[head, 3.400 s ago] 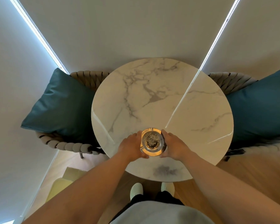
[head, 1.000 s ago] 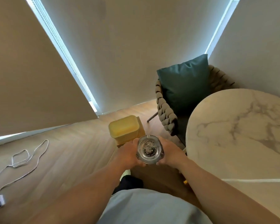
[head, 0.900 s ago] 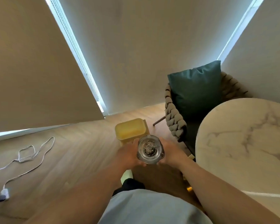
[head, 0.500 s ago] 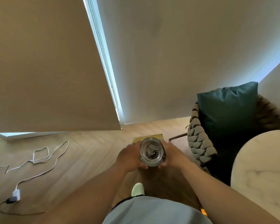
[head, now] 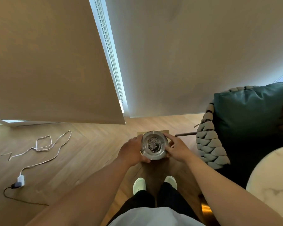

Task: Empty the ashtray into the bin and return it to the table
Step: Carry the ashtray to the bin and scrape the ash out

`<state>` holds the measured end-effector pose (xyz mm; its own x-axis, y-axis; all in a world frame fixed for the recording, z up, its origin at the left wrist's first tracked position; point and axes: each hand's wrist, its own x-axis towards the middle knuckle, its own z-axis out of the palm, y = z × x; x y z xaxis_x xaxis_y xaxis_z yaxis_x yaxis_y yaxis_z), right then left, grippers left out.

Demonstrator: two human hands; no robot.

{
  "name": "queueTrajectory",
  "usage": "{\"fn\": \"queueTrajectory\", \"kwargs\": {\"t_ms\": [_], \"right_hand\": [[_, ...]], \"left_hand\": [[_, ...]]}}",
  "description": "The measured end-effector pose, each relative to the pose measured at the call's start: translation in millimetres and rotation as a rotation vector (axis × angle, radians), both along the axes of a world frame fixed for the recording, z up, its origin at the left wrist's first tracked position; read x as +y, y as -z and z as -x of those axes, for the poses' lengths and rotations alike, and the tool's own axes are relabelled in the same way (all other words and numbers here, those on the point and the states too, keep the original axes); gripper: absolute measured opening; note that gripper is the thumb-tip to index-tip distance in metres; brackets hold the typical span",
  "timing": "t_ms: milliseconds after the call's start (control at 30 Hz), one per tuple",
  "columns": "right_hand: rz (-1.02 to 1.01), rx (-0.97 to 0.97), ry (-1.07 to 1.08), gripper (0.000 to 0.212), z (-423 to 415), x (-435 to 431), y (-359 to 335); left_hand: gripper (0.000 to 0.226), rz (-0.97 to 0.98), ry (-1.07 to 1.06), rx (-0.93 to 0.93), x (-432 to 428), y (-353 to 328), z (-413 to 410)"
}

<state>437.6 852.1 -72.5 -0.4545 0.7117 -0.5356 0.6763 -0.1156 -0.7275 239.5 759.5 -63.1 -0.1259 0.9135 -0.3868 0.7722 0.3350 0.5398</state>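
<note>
While upright, ashtray (head: 154, 145) btwn both hands.

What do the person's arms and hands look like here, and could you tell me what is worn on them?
Both forearms are bare down to the wrist, with no sleeve in view. The left hand and the right hand wear no gloves, and no watch, ring or bracelet shows. Lower in the frame are a light grey top, dark trousers and white shoes.
</note>
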Motion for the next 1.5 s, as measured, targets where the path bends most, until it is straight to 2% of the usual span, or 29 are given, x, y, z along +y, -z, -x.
{"fn": "queueTrajectory", "kwargs": {"t_ms": [200,367,500,767,1167,1500], "right_hand": [[0.140,0.106,0.192,0.064,-2,20,24],[0.227,0.155,0.419,0.022,-9,33,48],[0.315,0.210,0.507,0.016,-8,38,68],[0.462,0.212,0.588,0.012,-8,57,113],[0.464,0.190,0.599,0.009,-8,74,192],[0.424,0.154,0.610,0.010,-11,83,292]], "left_hand": [[0.098,0.005,-0.047,0.000,20,21,-5],[0.098,-0.002,-0.086,-0.040,37,43,-9],[0.098,-0.004,-0.111,-0.058,44,62,-13],[0.106,-0.036,-0.124,-0.062,57,112,-13],[0.111,-0.026,-0.071,-0.081,74,197,-6],[0.115,0.042,0.073,0.040,91,300,12]]}}
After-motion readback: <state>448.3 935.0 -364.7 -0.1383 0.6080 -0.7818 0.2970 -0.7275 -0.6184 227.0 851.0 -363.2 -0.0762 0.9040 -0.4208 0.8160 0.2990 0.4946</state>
